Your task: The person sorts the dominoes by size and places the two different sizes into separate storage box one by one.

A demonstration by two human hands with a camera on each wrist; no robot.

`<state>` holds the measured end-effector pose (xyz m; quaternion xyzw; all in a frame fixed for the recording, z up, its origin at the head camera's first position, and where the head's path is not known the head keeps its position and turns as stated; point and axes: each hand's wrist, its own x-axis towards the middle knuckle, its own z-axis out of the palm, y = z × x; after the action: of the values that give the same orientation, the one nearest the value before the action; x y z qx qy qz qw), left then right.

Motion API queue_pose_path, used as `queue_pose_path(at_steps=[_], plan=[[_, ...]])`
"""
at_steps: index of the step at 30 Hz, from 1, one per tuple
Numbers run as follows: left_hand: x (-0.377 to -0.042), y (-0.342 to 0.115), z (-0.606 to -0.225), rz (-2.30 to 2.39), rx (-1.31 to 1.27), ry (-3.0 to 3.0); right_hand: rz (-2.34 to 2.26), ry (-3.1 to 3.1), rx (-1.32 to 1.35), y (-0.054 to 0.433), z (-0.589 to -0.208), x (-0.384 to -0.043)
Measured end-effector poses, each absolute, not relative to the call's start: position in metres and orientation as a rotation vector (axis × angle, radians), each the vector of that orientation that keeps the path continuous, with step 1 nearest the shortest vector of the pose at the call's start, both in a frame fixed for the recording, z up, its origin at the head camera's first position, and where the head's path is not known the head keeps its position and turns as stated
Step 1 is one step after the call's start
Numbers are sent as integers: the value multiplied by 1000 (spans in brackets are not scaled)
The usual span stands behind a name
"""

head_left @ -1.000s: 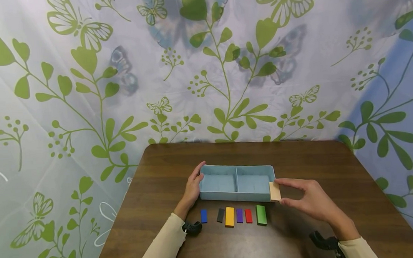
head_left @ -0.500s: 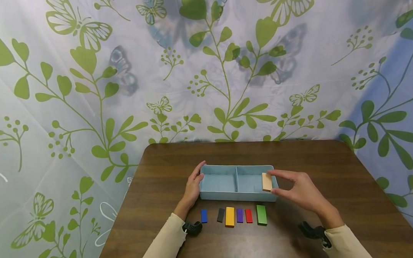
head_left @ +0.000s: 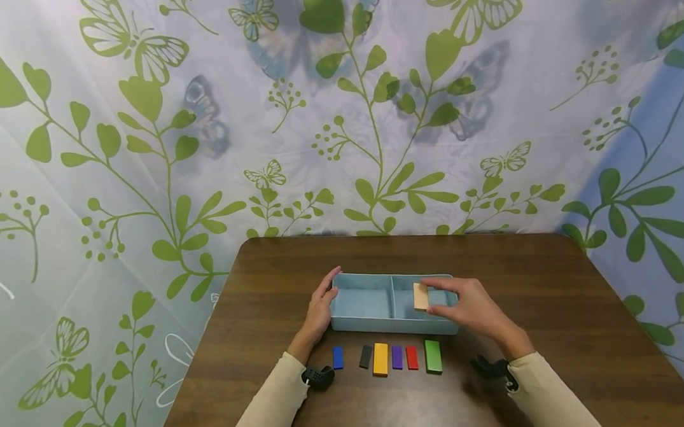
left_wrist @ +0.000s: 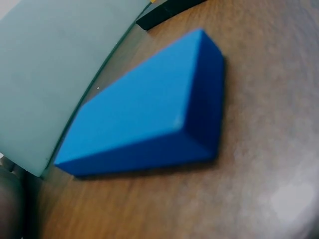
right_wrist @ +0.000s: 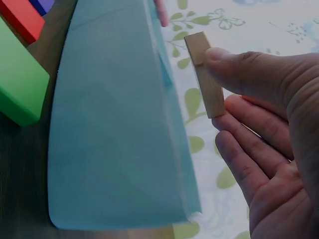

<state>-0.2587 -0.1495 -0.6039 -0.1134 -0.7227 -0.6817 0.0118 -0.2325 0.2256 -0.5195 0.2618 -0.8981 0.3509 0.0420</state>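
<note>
A light blue box [head_left: 393, 324], split by a divider into two compartments, stands on the table. My left hand [head_left: 319, 309] holds its left end, with the thumb at the rim and a finger along the far corner. Between thumb and fingertips, my right hand [head_left: 472, 303] pinches a plain wooden block [head_left: 420, 297] over the right compartment. In the right wrist view, the wooden block [right_wrist: 209, 79] is tilted and above the rim. A blue block [left_wrist: 144, 109] fills much of the left wrist view, beside the box wall [left_wrist: 55, 64].
In front of the box lie the blue [head_left: 338, 357], black [head_left: 365, 356], yellow [head_left: 380, 359], purple [head_left: 396, 357], red [head_left: 412, 357] and green [head_left: 433, 356] blocks. Behind the brown table [head_left: 493, 251] hangs a leaf-and-butterfly curtain [head_left: 337, 112].
My right hand has carried the wooden block leftward from the box's right end, over the rim to above the right compartment. My left hand has stayed on the box.
</note>
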Motion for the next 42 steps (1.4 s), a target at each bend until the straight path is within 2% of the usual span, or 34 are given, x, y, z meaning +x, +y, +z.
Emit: queue_pose_path(at_steps=[14,23,42], plan=[[-259,-148,-604,-2122,-350,-2264,1112,-2871,858,193,-543,-260],[-259,-151,-608,-2026,-467,-2250,1086,-2911,886,183,-550,-270],[-258,-148,-605,-2112,-357,-2242,997,-3035,903,173,-558,-287]])
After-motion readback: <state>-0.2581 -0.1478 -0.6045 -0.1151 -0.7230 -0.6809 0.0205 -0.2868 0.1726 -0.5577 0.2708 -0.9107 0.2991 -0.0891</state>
